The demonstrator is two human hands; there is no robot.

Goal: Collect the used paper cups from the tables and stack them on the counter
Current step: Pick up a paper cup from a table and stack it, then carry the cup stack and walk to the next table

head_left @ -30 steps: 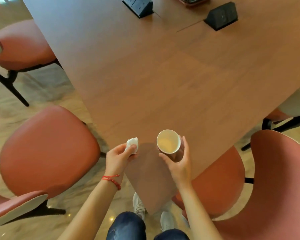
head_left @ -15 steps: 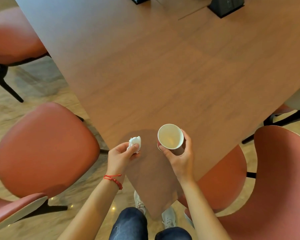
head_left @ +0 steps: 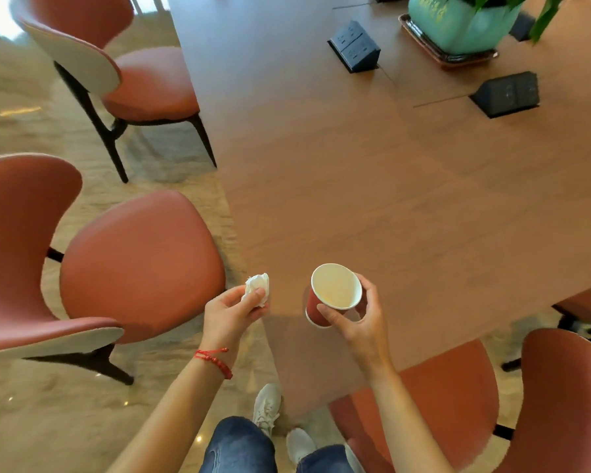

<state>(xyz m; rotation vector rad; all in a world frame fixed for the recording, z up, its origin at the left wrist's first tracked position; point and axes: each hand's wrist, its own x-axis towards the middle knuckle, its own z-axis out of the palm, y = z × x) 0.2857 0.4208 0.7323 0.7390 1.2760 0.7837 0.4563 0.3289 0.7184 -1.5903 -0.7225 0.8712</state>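
Nearest to you are your jeans and white sneakers on the pale marble floor, at the corner of the table. Your left hand, with a red string bracelet on its wrist, pinches a crumpled white tissue between thumb and fingers just off the table's edge. Your right hand is curled round a red paper cup, held tilted above the table corner with its white inside toward you; the cup looks empty. The two hands are apart, side by side. Terracotta chairs flank you: one at your left, another at your right with its seat partly under the table. Farther along the tabletop sit two black socket boxes, and beyond them a teal plant pot on a dark tray. A third chair stands at the far left side.
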